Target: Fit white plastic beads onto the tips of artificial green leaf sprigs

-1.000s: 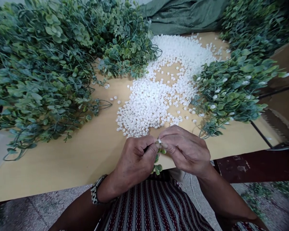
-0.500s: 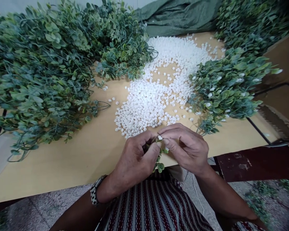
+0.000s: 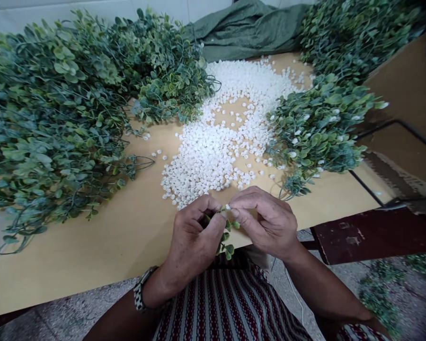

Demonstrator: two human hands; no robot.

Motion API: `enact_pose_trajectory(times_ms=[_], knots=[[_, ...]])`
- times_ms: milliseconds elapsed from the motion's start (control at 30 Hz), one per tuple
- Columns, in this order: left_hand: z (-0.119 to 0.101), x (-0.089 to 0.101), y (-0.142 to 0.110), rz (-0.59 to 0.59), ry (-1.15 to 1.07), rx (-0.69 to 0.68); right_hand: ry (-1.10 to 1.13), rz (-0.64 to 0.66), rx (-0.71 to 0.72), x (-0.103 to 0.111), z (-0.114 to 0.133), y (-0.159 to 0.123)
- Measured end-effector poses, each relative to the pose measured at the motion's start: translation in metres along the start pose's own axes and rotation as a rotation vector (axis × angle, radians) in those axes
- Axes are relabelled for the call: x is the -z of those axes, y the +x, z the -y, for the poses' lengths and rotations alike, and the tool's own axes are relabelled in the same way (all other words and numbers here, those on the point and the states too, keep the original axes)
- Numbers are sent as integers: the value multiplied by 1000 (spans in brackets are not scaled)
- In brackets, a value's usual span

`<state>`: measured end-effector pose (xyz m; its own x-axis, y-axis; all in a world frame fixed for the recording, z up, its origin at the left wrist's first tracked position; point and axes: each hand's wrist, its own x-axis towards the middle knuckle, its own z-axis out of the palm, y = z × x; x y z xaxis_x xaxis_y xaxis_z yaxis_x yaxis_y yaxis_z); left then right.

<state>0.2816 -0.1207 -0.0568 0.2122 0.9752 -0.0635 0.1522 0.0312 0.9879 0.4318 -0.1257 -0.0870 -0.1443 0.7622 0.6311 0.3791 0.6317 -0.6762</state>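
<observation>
Just over the table's near edge, my left hand [image 3: 193,234] is closed in a pinch on a sprig of artificial greenery [image 3: 228,250], whose small round leaves hang below the fingers. My right hand [image 3: 270,222] pinches a small white bead-like piece [image 3: 227,207] at the sprig's tip, so the two hands' fingertips almost meet. Whether that piece is fixed on the stem I cannot tell. Beyond my hands spreads a heap of white bead-like pieces [image 3: 206,161]. To its right lies a bunch of green sprigs with white tips [image 3: 323,128].
A large pile of greenery [image 3: 57,118] covers the left of the table [image 3: 128,241]. Behind the heap lies a green cloth [image 3: 248,31]. More greenery [image 3: 358,38], a cardboard box [image 3: 408,80] and a black wire frame [image 3: 365,188] are at the right. Below stands a dark red bench [image 3: 369,239].
The view has shifted slightly, so things on the table appear further left. Both hands keep their pinch at the sprig's tip, and the white piece there shows less.
</observation>
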Motion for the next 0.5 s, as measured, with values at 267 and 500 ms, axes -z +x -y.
enact_pose_trajectory(times_ms=[267,500], knots=[[2,-2,1,-3,23,-17,-82,8,56,-2,-2,-7],[-2,4,1,61,45,-9,138,-5,-131,3,3,-1]])
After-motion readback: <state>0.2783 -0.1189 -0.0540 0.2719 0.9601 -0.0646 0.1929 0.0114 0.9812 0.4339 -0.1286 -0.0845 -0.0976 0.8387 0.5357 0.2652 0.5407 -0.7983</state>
